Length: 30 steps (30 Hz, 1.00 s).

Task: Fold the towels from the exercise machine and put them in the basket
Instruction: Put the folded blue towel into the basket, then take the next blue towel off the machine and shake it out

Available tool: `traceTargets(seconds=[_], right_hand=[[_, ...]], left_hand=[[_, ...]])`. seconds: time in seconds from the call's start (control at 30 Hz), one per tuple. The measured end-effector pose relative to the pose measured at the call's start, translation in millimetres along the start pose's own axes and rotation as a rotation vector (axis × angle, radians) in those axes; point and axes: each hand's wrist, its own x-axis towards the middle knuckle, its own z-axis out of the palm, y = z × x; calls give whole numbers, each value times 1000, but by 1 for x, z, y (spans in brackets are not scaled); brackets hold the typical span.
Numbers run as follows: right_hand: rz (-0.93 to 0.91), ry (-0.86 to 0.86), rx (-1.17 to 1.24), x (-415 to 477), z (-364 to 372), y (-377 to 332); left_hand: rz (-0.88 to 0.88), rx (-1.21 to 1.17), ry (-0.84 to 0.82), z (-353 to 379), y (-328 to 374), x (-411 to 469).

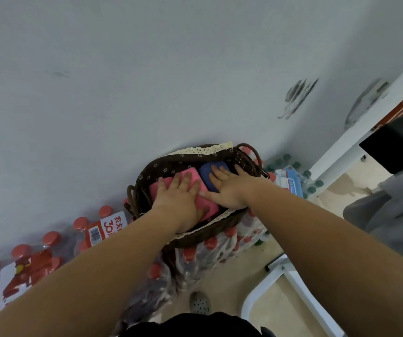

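A dark brown woven basket [210,235] with a dotted cloth lining and lace trim sits on packs of bottled water against the wall. Inside it lie a folded pink towel [211,207] on the left and a folded dark blue towel [206,171] on the right, side by side. My left hand [180,198] lies flat on the pink towel with fingers spread. My right hand [227,187] lies flat across the blue towel, its thumb reaching onto the pink one. Both hands press down with straight fingers.
Shrink-wrapped packs of red-capped water bottles [50,249] line the wall at the left and under the basket. A pack of wipes [290,182] and green-capped bottles [312,183] lie to the right. White machine frame tubes [300,283] stand at lower right. A grey shoe [200,302] is on the beige floor.
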Motion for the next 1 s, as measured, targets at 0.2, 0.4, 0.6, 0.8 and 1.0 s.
traceTargets(seconds=[0.2,0.4,0.6,0.8,1.0], right_hand=[[77,285,115,-43,15,-22],[234,541,304,-103,54,-65],[444,601,454,-164,120,-100],[631,482,525,-231,201,-114],[780,463,586,-286,273,-127]], left_hand=[[107,-91,212,-11,-5,-35],[301,-256,421,-8,-3,-89],[666,-388,506,26,22,-127],[747,-318,264,77,72,-151],[767,-233,43,100,130,-179]])
